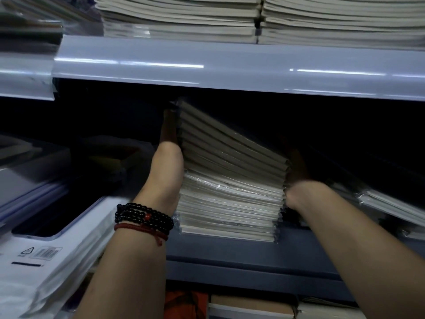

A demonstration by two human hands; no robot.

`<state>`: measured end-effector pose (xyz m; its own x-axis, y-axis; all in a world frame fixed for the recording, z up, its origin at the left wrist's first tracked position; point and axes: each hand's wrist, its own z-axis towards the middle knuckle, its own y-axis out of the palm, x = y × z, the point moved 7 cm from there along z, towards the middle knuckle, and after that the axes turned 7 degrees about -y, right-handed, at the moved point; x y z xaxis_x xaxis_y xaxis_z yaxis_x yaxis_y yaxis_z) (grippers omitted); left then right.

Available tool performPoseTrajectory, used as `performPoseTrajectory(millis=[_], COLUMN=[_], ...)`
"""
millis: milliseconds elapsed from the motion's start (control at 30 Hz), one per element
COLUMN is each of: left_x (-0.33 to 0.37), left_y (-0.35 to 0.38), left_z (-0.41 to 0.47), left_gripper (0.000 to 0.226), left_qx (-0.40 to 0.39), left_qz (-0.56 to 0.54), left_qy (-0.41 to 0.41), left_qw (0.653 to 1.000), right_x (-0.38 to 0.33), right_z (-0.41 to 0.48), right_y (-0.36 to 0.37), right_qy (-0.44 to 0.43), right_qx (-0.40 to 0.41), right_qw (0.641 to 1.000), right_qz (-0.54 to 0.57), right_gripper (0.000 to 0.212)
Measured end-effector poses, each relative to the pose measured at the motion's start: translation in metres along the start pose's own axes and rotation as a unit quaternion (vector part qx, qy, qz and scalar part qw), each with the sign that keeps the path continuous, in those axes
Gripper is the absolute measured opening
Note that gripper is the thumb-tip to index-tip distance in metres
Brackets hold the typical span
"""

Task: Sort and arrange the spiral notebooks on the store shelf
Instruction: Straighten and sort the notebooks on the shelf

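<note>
Stack of notebooks (230,180) sits between my two hands on the shelf (230,256), page edges toward me. L hand (167,162) lies flat against its left side, fingers straight and running up into the dark, pressing rather than wrapping. R hand (296,173) is against the opposite side, but it's blurred and in shadow. I can't tell if those fingers curl round the edge or just push.

Risks, as I judge them: the top half of the stack isn't level. It fans up toward my L fingertips and drops toward the R hand, w/ the high corner close under the shelf rail (207,70) above. If I squeeze unevenly, the upper books prob slide out past my R wrist onto the wrapped notebooks (386,203) lying just outside it. If I lift too high, that corner jams on the rail.

Materials: each book is sealed in clear, crinkly film that's glossy and slick, so there's little friction between layers. Page edges are matte off-white, and the blocks are flat and rectangular. Film tabs stick out at the corners and could snag. Bead bracelets (142,217) below my L palm might catch the film too.
</note>
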<state>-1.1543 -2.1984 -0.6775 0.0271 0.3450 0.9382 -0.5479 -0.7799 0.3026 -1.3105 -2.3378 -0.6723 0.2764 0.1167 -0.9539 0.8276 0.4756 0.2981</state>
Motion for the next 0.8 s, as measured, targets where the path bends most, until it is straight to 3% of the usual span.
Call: performPoseTrajectory(millis=[100,133,367,500,567,800], left_x=[0.004,0.003,0.003,0.001,0.001,-0.004], left_y=[0.004,0.005,0.003,-0.001,-0.002,-0.015], left_z=[-0.001,-0.001,-0.002,-0.001,-0.003,-0.009], left_gripper=[0.057,0.056,0.055,0.058,0.058,0.077], left_qx=[-0.020,-0.023,-0.018,-0.010,0.008,0.110], left_qz=[-0.005,-0.003,-0.025,-0.023,-0.018,0.023], left_qy=[0.006,0.004,0.023,0.020,0.007,-0.075], left_qw=[1.000,1.000,0.999,0.999,1.000,0.991], right_x=[0.002,0.003,0.010,0.011,0.011,0.019], right_z=[0.004,0.005,0.029,0.031,0.029,0.027], right_y=[0.003,0.004,-0.004,-0.002,-0.006,-0.018], right_qy=[-0.002,0.002,-0.052,-0.044,-0.036,-0.004], right_qx=[-0.031,-0.034,-0.002,0.000,0.009,0.051], right_qw=[0.999,0.999,0.992,0.992,0.992,0.994], right_qz=[0.014,0.025,-0.116,-0.121,-0.120,-0.092], right_gripper=[0.025,0.031,0.023,0.034,0.023,0.044])
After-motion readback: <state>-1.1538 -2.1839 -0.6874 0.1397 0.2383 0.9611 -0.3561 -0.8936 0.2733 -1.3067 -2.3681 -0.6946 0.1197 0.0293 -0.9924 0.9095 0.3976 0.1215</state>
